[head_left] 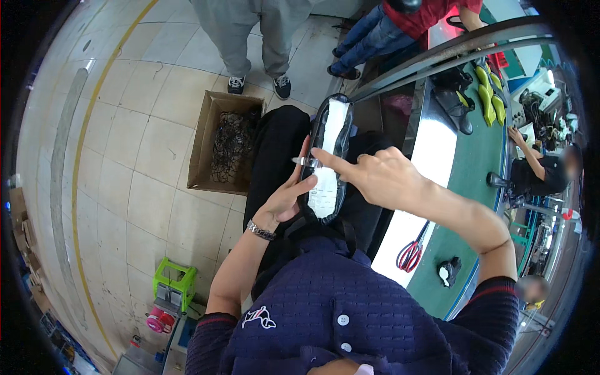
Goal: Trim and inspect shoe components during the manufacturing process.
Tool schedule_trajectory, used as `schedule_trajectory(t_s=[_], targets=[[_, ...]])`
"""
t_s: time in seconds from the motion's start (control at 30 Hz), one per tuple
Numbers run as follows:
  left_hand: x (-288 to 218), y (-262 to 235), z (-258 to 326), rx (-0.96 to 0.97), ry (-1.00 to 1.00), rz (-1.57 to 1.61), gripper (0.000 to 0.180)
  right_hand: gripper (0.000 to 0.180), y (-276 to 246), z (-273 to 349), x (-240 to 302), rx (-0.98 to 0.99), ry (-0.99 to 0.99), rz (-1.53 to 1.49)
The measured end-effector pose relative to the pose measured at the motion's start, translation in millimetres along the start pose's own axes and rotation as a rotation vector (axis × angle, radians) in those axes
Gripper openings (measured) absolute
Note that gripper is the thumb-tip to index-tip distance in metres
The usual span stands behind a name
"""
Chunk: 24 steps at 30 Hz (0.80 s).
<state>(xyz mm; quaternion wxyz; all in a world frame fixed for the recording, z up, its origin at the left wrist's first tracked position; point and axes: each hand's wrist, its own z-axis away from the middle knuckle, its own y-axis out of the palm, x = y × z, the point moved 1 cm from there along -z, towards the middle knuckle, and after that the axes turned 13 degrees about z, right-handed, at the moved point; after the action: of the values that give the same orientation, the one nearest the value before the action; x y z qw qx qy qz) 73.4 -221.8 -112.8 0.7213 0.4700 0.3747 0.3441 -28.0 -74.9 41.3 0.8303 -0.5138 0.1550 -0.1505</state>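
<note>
A black shoe upper (328, 212) lies sole side up over my lap, its toe and heel lengthwise away from me. Its edge is gathered around a white insole (337, 122). My left hand (284, 199) grips the shoe upper from its left side, thumb on the white surface. My right hand (387, 180) reaches over from the right, index finger stretched onto the middle of the insole and other fingers curled; its palm is hidden. By that fingertip is a small shiny, see-through piece (306, 161), too small to name.
At my left stands an open cardboard box (200, 147) with dark tangled strands. A green-topped bench (465, 175) on my right bears red-handled scissors (409, 255), yellow-green shoe forms (487, 97) and dark shoes (453, 106). A person in grey trousers (250, 31) stands ahead; other people are nearby.
</note>
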Motion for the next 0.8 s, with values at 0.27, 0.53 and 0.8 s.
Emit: schedule_trajectory(t_s=[0.27, 0.53, 0.8], targets=[[16, -6, 4, -0.071, 0.169, -0.131, 0.081, 0.063, 11, 2, 10, -0.008, 0.072, -0.076], [-24, -3, -12, -0.074, -0.108, -0.146, 0.111, 0.065, 12, 3, -5, 0.024, 0.100, -0.211], [-54, -2, -75, -0.218, -0.402, -0.176, 0.082, 0.057, 40, -7, -43, -0.233, 0.245, -0.235]])
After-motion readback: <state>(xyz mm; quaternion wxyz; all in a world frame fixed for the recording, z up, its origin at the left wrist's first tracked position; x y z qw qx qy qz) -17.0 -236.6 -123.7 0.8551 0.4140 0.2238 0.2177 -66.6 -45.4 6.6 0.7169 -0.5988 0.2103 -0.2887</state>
